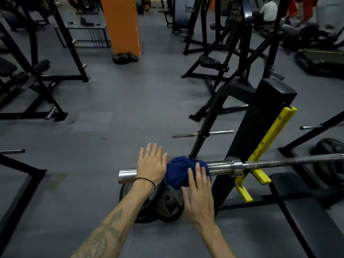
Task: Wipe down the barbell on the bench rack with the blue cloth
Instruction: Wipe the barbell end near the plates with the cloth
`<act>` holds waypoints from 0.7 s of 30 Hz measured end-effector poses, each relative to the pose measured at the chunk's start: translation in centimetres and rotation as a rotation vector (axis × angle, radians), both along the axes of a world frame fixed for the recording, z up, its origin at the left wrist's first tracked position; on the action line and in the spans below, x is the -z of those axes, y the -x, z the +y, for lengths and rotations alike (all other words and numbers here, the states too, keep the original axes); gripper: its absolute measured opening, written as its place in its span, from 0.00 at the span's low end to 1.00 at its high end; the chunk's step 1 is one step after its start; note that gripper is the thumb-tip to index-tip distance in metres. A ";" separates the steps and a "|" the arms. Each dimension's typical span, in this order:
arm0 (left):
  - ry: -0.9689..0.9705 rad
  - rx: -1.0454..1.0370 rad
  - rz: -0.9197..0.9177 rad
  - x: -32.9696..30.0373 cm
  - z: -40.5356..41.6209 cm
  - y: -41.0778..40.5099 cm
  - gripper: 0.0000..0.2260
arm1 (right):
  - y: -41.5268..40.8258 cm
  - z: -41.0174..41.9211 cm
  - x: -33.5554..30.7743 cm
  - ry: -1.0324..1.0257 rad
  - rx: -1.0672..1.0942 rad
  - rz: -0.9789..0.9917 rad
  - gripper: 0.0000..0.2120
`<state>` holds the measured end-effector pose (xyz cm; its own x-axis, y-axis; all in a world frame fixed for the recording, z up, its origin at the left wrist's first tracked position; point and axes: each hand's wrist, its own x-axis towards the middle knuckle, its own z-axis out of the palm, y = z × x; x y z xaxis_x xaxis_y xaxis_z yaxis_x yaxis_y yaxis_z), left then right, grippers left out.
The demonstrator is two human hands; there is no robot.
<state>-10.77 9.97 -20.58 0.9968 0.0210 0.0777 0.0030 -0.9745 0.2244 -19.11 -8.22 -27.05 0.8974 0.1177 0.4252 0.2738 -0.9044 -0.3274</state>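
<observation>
A steel barbell (221, 167) lies across the yellow hooks (260, 174) of the black bench rack (256, 127); its left sleeve ends near the middle of the view. A bunched blue cloth (178, 169) is draped over that sleeve. My left hand (151, 165) lies flat on the sleeve just left of the cloth, fingers straight and spread. My right hand (198, 192) reaches over the near side of the cloth with straight fingers, its fingertips on the fabric.
Black weight plates (167, 200) lean on the floor under the sleeve. The bench pad (301, 205) runs off to the lower right. A plate-storage peg (202, 134) sticks out behind the bar. Black machines, an orange pillar (122, 25) and grey floor fill the room.
</observation>
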 end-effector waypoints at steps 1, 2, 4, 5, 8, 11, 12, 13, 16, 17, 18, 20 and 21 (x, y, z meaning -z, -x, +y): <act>-0.020 0.011 -0.012 0.3 -0.4 0.5 0.32 | 0.2 0.9 -0.1 -0.079 0.046 0.012 0.33; -0.036 0.021 -0.015 0.7 -0.8 1.0 0.30 | 0.5 2.1 0.0 -0.118 0.035 0.025 0.34; -0.042 0.029 -0.003 1.1 -1.2 1.6 0.29 | 1.1 3.3 0.3 -0.057 -0.118 0.034 0.36; -0.034 0.019 0.003 1.1 -1.1 1.6 0.30 | 0.9 2.8 0.3 0.020 -0.180 0.013 0.36; -0.021 0.019 0.040 0.6 -1.2 1.2 0.37 | 0.0 -0.7 0.4 0.064 -0.118 -0.016 0.35; -0.020 0.011 0.026 0.4 -1.2 1.0 0.39 | 0.6 0.6 0.3 -0.091 -0.018 0.023 0.38; -0.017 0.006 0.026 0.4 -1.2 0.9 0.39 | 0.9 1.4 0.5 -0.081 -0.074 0.040 0.38; -0.019 0.004 0.035 0.3 -1.1 0.7 0.40 | 1.1 1.5 0.5 -0.040 -0.145 0.044 0.39; 0.009 0.003 0.096 0.0 -0.8 0.0 0.34 | 0.3 -1.2 0.4 0.084 -0.153 0.004 0.38; 0.021 0.002 0.109 -0.1 -0.8 -0.3 0.31 | 0.1 -1.5 0.2 0.029 -0.094 0.008 0.37; 0.034 0.003 0.113 -0.2 -0.8 -0.5 0.29 | 0.1 -1.1 0.1 -0.051 -0.043 0.028 0.38; 0.054 0.006 0.108 -0.3 -0.8 -0.7 0.28 | 0.5 1.1 -0.2 -0.126 -0.054 0.058 0.39; 0.062 0.009 0.106 -0.3 -0.7 -0.8 0.28 | 0.7 2.0 -0.2 -0.102 -0.120 0.062 0.39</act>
